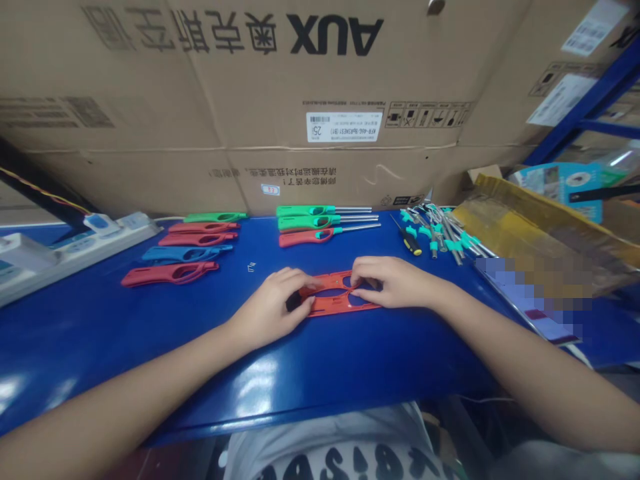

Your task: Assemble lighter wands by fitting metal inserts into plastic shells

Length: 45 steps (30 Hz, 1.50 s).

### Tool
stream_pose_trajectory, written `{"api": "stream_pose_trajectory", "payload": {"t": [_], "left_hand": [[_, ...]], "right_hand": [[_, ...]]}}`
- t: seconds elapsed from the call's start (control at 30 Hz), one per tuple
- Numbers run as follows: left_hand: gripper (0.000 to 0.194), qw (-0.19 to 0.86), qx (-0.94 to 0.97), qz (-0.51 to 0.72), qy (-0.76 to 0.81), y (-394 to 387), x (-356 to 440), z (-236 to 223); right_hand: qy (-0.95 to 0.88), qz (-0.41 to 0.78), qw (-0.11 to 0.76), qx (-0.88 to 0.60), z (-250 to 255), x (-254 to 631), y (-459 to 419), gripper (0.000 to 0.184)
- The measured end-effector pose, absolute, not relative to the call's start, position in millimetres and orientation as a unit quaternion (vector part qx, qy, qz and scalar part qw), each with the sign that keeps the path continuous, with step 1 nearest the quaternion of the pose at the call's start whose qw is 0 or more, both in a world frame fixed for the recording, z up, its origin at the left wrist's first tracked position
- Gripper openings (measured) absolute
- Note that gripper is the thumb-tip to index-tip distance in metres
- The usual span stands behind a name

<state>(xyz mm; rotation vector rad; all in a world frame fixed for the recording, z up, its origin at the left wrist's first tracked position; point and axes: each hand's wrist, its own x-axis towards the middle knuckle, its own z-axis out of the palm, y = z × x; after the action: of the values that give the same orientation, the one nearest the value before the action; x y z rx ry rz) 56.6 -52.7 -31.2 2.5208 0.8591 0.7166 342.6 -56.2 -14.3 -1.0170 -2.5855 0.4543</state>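
Two red lighter casing halves lie side by side on the blue table in front of me, the upper half [331, 283] just beyond the lower half [333, 305]. My left hand [273, 303] grips their left ends, its fingers on the upper half and its thumb on the lower one. At the right ends, my right hand [395, 283] has its thumb and fingers closed around the trigger openings. The fingers partly cover both halves. Left of the casings lie several tiny metal pieces [251, 267], perhaps screws.
Casings, including a blue one [185, 253], lie at left by a power strip [85, 243]. Lighters with metal tubes [327, 220] lie behind my hands. A screwdriver [410, 241], loose tubes with teal parts [443, 230] and a torn carton [540, 227] are at right. Large cardboard [250, 87] stands behind.
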Motion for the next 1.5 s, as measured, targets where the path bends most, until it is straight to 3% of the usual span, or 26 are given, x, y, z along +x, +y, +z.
{"api": "stream_pose_trajectory", "payload": {"t": [0.93,1.13,1.3,1.5], "left_hand": [[0.025,0.183,0.907,0.234,0.299,-51,56,-31],[0.029,0.180,0.908,0.219,0.308,-54,56,-27],[0.032,0.161,0.915,0.194,0.316,-53,54,-25],[0.034,0.131,0.914,0.172,0.342,-53,51,-21]], "right_hand": [[-0.922,0.096,0.150,-0.345,-12,342,-58,0.013],[-0.913,0.084,0.178,-0.357,-12,342,-59,0.026],[-0.843,0.008,0.201,-0.500,-9,354,-49,0.030],[-0.639,-0.054,0.079,-0.764,7,399,-28,0.029]]}}
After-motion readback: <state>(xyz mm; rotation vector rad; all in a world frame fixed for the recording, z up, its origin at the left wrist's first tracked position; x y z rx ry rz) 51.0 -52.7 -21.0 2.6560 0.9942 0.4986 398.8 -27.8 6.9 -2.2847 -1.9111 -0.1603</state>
